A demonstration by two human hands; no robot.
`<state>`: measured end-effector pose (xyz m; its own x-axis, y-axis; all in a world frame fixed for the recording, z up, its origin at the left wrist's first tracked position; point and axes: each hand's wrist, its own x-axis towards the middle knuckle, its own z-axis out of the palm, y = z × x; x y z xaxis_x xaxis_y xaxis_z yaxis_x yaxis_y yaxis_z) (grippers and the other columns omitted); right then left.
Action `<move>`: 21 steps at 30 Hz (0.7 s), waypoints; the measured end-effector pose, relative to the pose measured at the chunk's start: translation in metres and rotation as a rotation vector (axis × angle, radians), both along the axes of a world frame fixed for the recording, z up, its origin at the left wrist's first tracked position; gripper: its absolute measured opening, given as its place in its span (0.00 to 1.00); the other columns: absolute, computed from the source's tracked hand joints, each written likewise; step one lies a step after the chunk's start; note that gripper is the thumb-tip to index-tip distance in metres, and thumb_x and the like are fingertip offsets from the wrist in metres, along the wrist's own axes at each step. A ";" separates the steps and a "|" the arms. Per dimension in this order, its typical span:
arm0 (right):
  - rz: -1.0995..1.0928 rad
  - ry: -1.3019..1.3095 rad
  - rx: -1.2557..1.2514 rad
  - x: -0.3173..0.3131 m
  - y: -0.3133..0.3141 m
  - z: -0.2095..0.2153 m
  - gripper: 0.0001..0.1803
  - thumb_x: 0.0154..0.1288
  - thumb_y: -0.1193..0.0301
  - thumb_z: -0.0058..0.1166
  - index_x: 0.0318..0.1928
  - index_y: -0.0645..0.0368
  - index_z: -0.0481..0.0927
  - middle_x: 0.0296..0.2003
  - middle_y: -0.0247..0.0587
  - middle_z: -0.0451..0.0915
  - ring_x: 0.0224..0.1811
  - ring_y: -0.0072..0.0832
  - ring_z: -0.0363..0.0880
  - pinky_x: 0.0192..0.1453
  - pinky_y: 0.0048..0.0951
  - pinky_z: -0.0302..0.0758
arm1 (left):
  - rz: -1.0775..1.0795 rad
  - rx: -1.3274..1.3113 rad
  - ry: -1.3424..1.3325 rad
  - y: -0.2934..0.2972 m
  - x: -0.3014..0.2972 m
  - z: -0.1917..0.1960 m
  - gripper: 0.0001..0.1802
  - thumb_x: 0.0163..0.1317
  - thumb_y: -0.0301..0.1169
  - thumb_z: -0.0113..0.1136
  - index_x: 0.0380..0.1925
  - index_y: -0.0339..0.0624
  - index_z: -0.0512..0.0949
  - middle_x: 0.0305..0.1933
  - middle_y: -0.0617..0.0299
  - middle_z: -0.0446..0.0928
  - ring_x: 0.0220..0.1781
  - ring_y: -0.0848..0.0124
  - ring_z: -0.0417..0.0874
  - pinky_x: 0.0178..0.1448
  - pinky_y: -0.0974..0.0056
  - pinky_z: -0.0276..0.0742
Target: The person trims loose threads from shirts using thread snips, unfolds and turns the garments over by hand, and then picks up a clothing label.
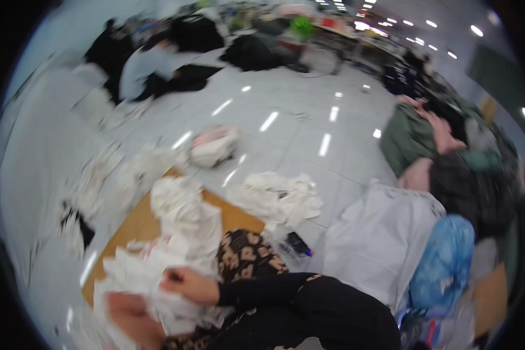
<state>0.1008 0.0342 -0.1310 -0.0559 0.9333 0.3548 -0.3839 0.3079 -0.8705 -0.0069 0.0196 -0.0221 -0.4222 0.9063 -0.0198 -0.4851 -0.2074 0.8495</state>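
My right hand (192, 286), in a black sleeve, is closed over white cloth pieces (134, 271). A small dark thing (175, 276) shows at its fingertips, too blurred to name. Lower and to the left, my left hand (128, 312) is smeared by motion over the near edge of the same cloth, and its fingers do not show clearly. The pieces lie loosely heaped on a brown board (119, 236), with a crumpled white bundle (178, 204) at the far side. Black cloth with a tan pattern (248, 254) lies beside my right forearm.
Right of the board are a clear box (291, 242) with dark items, a large white sack (373, 233), a blue plastic bag (446, 256) and garment piles (466, 181). White cloth heaps (280, 195) lie ahead. A person (143, 70) sits on the tiled floor at far left.
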 end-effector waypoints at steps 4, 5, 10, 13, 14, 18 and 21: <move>0.226 0.164 -0.480 0.055 -0.016 0.063 0.12 0.64 0.65 0.53 0.29 0.55 0.66 0.19 0.23 0.66 0.15 0.10 0.59 0.17 0.17 0.57 | -0.197 0.635 0.989 -0.032 0.060 0.042 0.16 0.64 0.23 0.44 0.15 0.42 0.62 0.18 0.63 0.65 0.19 0.73 0.64 0.24 0.70 0.62; 0.226 0.169 -0.457 0.051 -0.012 0.051 0.11 0.64 0.66 0.52 0.29 0.55 0.67 0.18 0.24 0.67 0.14 0.11 0.59 0.15 0.17 0.56 | -0.371 0.718 0.636 -0.028 0.049 0.036 0.13 0.63 0.21 0.43 0.18 0.42 0.62 0.18 0.63 0.65 0.18 0.73 0.63 0.23 0.70 0.61; 0.317 0.018 -0.550 0.040 -0.013 0.070 0.10 0.65 0.61 0.50 0.35 0.52 0.70 0.17 0.29 0.71 0.10 0.13 0.61 0.11 0.17 0.56 | -0.538 0.475 0.078 -0.020 0.015 0.006 0.15 0.57 0.29 0.51 0.15 0.46 0.61 0.11 0.65 0.59 0.12 0.74 0.54 0.23 0.67 0.61; 0.267 -0.025 -0.506 0.062 -0.008 0.089 0.10 0.64 0.65 0.53 0.30 0.56 0.70 0.19 0.27 0.69 0.17 0.13 0.66 0.20 0.17 0.64 | -0.267 0.362 0.256 0.018 0.008 0.028 0.19 0.69 0.38 0.44 0.20 0.48 0.55 0.15 0.72 0.50 0.15 0.80 0.51 0.21 0.71 0.51; 0.312 -0.067 -0.462 0.064 -0.010 0.080 0.09 0.63 0.66 0.54 0.32 0.57 0.71 0.19 0.26 0.69 0.18 0.13 0.66 0.22 0.17 0.64 | -0.382 0.291 0.189 0.027 0.008 0.036 0.18 0.69 0.38 0.45 0.21 0.48 0.55 0.17 0.72 0.50 0.15 0.81 0.50 0.21 0.71 0.51; 0.192 -0.771 -0.149 0.076 0.005 0.092 0.08 0.64 0.74 0.48 0.43 0.60 0.71 0.28 0.29 0.69 0.29 0.16 0.66 0.34 0.19 0.67 | -0.467 0.106 0.061 0.039 -0.012 0.057 0.18 0.70 0.39 0.43 0.20 0.47 0.62 0.16 0.73 0.54 0.15 0.80 0.51 0.22 0.71 0.48; 0.120 -0.767 0.279 0.071 0.009 0.118 0.19 0.62 0.72 0.52 0.52 0.64 0.70 0.24 0.40 0.70 0.24 0.29 0.68 0.31 0.26 0.67 | -0.561 0.160 0.115 0.029 -0.012 0.065 0.17 0.69 0.36 0.46 0.20 0.42 0.66 0.17 0.70 0.59 0.16 0.80 0.53 0.22 0.72 0.51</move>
